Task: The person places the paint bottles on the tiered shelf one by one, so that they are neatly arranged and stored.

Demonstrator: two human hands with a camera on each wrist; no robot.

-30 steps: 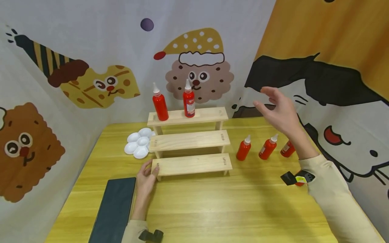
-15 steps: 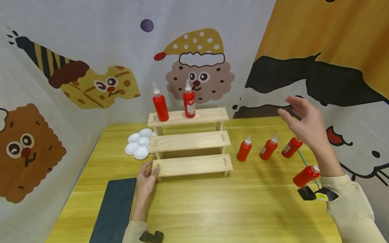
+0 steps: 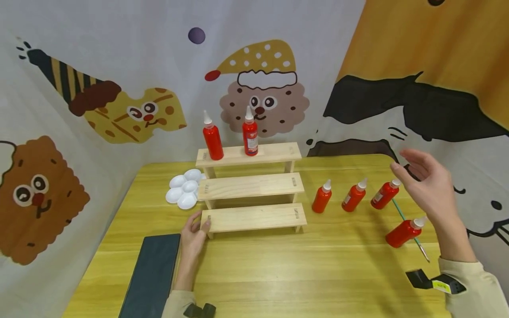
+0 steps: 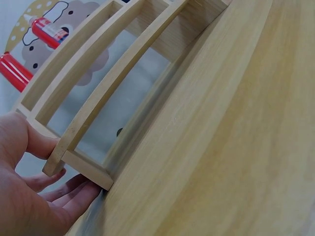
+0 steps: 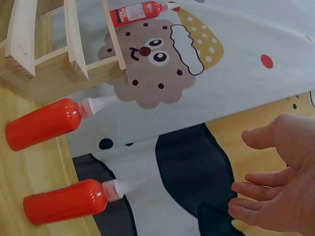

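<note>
A three-step wooden display stand [image 3: 254, 217] stands on the table. My left hand [image 3: 193, 238] grips the left end of its lowest step, the thumb on top and the fingers around the side, as the left wrist view shows. On the top step are two bottles of red paint with white nozzles, a left bottle [image 3: 213, 142] and a labelled right bottle [image 3: 250, 138]. My right hand [image 3: 431, 187] hovers with nothing in it, fingers loosely bent, above the table's right side. Nearest to it are a red paint bottle [image 3: 385, 195] and another paint bottle [image 3: 401, 233].
More red paint is in a bottle [image 3: 321, 198] right of the stand and a bottle [image 3: 354, 197] beside it. A green-handled paintbrush [image 3: 399, 209] lies partly behind the nearest bottle. At left are a white flower-shaped palette [image 3: 185, 189] and a dark flat case [image 3: 153, 274].
My right hand has moved right and down, away from the stand, uncovering the paintbrush and the rightmost bottles. The left hand keeps its grip on the stand.
</note>
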